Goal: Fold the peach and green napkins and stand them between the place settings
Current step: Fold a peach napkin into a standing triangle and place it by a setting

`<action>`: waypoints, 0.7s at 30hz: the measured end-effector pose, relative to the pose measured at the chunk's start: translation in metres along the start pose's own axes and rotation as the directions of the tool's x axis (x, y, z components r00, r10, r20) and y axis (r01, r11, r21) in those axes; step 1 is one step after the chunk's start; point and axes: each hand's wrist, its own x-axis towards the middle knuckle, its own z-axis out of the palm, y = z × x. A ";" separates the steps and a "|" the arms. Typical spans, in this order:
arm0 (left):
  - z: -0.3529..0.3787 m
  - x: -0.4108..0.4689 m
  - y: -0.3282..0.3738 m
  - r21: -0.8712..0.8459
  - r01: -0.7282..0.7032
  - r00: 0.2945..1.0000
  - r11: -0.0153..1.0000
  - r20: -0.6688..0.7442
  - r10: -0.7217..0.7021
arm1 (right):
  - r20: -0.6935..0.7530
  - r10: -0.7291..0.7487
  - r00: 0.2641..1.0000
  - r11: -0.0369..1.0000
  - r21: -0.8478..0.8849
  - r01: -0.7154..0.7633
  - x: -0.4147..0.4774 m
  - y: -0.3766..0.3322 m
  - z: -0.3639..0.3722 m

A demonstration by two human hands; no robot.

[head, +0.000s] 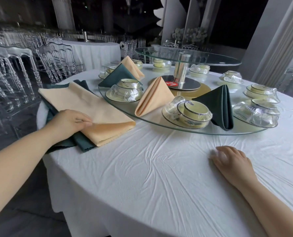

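Observation:
A flat peach napkin (pixel 91 108) lies on top of a stack of green napkins (pixel 80 144) at the table's left edge. My left hand (pixel 68 121) pinches the peach napkin's near fold. My right hand (pixel 227 159) rests on the white tablecloth, fingers relaxed, holding nothing. On the glass ring (pixel 176 127) stand folded napkins: a peach one (pixel 152 96) and a green one (pixel 219 106) in front, a green one (pixel 118 76) and a peach one (pixel 132 65) further back, between wrapped place settings (pixel 186 112).
A raised glass turntable (pixel 185 55) on a metal post (pixel 180 69) stands at the table's centre with a red number card (pixel 171 83). More wrapped bowl sets ring the glass. Clear chairs (pixel 14 74) crowd the left; another clothed table (pixel 94 50) stands behind.

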 end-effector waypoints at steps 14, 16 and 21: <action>-0.012 -0.029 0.135 -0.253 -0.545 0.839 0.800 -0.169 0.518 | -0.118 -0.432 0.894 0.630 0.670 0.393 -0.013 -0.195 0.006; -0.016 -0.031 0.145 -0.310 -0.567 0.824 0.764 -0.207 0.528 | -0.058 -0.355 0.933 0.570 0.777 0.265 -0.012 -0.213 0.009; -0.035 -0.030 0.162 -0.440 -0.542 0.839 0.715 -0.316 0.442 | 0.019 -0.198 0.980 0.657 0.744 0.118 -0.002 -0.196 0.009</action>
